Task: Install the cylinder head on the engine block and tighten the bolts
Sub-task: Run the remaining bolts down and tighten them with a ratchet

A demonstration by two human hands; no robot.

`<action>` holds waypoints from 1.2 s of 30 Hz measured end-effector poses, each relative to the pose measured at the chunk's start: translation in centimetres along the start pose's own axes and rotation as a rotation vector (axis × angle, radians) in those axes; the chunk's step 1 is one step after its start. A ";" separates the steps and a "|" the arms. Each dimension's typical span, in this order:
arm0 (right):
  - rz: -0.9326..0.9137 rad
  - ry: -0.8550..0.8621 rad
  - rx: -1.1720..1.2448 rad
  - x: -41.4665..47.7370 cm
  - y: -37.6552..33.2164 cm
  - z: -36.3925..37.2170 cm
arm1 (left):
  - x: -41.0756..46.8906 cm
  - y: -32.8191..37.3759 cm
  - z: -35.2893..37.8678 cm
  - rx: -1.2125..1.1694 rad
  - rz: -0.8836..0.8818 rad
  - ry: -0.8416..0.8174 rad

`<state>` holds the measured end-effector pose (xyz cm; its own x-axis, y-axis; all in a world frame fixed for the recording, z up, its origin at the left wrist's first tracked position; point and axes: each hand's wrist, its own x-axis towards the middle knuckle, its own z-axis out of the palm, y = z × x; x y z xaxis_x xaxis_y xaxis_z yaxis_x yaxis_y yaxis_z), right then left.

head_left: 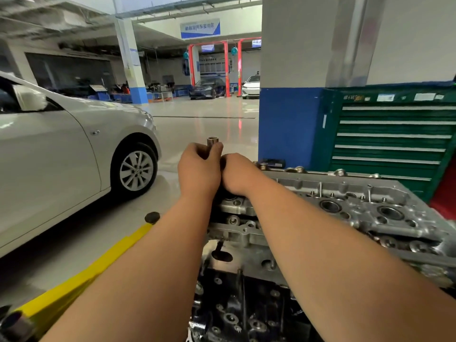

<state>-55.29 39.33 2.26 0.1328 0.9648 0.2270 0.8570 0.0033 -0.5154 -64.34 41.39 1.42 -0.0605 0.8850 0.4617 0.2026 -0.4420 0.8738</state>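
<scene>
At the far left end of the cylinder head (pixel 345 206), our left hand (pixel 198 170) grips an upright metal socket (pixel 212 141). Our right hand (pixel 238 175) touches the left, but we cannot tell its grip. The head sits atop the engine block (pixel 234 312).

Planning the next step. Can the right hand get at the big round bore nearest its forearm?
Probably yes: nothing covers that bore, and the head lies open around it. The right hand only has to draw back from beside the tool that the left hand grips.
</scene>
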 end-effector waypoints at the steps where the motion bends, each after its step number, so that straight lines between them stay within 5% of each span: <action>1: -0.028 -0.009 0.050 -0.2 0.0 -0.2 | -0.1 0.1 0.0 0.019 0.000 -0.004; 11: -0.013 0.011 0.011 -0.2 0.1 -0.2 | -0.4 0.3 0.3 0.068 0.055 0.043; 16: -0.047 -0.001 0.247 -1.0 0.1 -0.7 | -0.1 0.0 0.1 -0.018 0.051 0.049; 21: -0.025 -0.025 0.000 -0.6 0.0 -0.5 | -0.2 0.1 0.3 -0.001 0.063 0.017; 36: -0.048 0.072 0.408 -1.3 0.3 -0.9 | 0.4 0.3 -1.1 -0.293 0.067 0.017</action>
<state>-54.74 37.87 2.51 0.1443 0.9401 0.3088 0.5974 0.1660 -0.7846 -65.41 41.45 2.04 -0.0737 0.8507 0.5204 -0.0841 -0.5253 0.8468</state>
